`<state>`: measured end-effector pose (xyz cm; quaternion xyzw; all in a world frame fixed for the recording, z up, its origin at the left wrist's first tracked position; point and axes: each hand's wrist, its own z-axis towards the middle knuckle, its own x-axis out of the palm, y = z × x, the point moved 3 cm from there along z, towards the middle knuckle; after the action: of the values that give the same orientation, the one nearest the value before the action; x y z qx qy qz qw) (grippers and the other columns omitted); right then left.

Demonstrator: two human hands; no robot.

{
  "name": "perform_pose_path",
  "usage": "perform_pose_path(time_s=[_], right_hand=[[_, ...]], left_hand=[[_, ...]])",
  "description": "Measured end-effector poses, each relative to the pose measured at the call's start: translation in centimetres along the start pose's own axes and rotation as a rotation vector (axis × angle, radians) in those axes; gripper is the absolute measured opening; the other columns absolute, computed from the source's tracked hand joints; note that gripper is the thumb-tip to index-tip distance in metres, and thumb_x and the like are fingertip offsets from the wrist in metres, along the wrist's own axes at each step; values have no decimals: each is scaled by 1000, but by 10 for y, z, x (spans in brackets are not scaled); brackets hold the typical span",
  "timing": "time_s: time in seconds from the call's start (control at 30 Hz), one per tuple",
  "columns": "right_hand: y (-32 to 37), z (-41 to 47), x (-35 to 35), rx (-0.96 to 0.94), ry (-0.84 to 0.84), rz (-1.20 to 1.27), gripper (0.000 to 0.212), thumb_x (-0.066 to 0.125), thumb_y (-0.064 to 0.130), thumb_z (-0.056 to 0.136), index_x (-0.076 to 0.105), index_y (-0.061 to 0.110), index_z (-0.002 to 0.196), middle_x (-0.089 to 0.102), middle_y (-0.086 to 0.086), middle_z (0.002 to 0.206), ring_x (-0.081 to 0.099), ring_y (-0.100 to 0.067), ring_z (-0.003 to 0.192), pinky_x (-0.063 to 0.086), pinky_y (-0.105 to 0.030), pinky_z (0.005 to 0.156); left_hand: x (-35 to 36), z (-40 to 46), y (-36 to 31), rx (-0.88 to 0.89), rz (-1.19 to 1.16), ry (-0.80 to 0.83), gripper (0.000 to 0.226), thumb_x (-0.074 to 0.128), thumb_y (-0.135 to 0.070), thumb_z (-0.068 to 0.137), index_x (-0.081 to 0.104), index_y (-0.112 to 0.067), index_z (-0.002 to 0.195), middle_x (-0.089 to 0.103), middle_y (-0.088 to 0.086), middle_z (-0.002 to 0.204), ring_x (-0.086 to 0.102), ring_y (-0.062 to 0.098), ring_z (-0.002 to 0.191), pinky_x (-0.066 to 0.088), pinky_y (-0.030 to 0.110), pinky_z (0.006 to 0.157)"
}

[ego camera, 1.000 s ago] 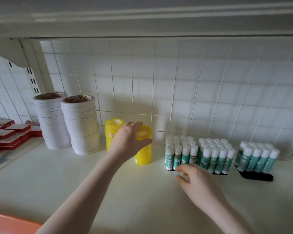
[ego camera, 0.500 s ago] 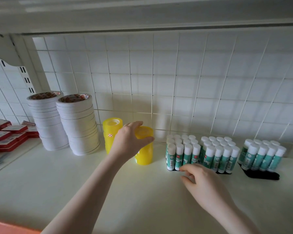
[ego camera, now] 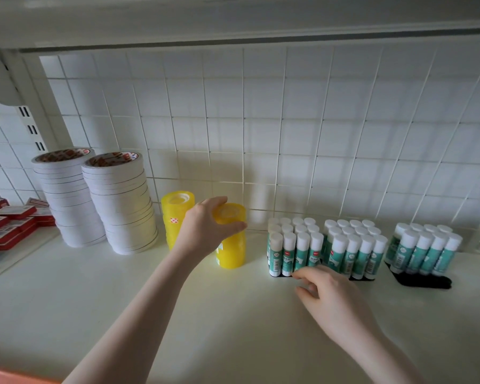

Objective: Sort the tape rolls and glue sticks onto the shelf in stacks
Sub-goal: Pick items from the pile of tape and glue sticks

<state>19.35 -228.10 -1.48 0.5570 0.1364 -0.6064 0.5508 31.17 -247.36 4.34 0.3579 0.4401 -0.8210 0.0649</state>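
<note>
Little has moved since the earlier frames: the left hand [ego camera: 205, 231] still wraps its grip around the top of the right yellow tape stack [ego camera: 231, 239] at centre frame, and the right hand [ego camera: 330, 297], fingers loosely curled, holds nothing beside the leftmost of three glue stick blocks [ego camera: 294, 249]. Two yellow stacks stand on the shelf [ego camera: 122, 300]; two white tape stacks [ego camera: 119, 203] stand at left.

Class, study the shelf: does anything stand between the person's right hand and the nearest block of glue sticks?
Nothing visible does. The right hand has its fingertips at the black base of the leftmost glue stick block, with only bare shelf around it. The left hand grips the right yellow tape stack, off to the side.
</note>
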Motion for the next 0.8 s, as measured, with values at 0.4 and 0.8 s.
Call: perform_pose_path(time_s=[0.4,0.8], right_hand=[[-12,-6,-18,94,-70,-122,26,57,27,88,64,27,113,62,8,106,58,-15,96,39,-25,73],[-86,-75,-81,248,-333,-315,25,78,5,69,71,4,93,69,-16,90,66,-36,81,51,-41,70]], left_hand=[[-2,-34,-8,242,203,-97,65,73,-36,77,49,-13,133,43,7,141,42,24,127,33,26,100],[34,-93,-58,437,284,-117,58,78,-29,72,59,-3,119,57,18,125,51,37,118,43,44,96]])
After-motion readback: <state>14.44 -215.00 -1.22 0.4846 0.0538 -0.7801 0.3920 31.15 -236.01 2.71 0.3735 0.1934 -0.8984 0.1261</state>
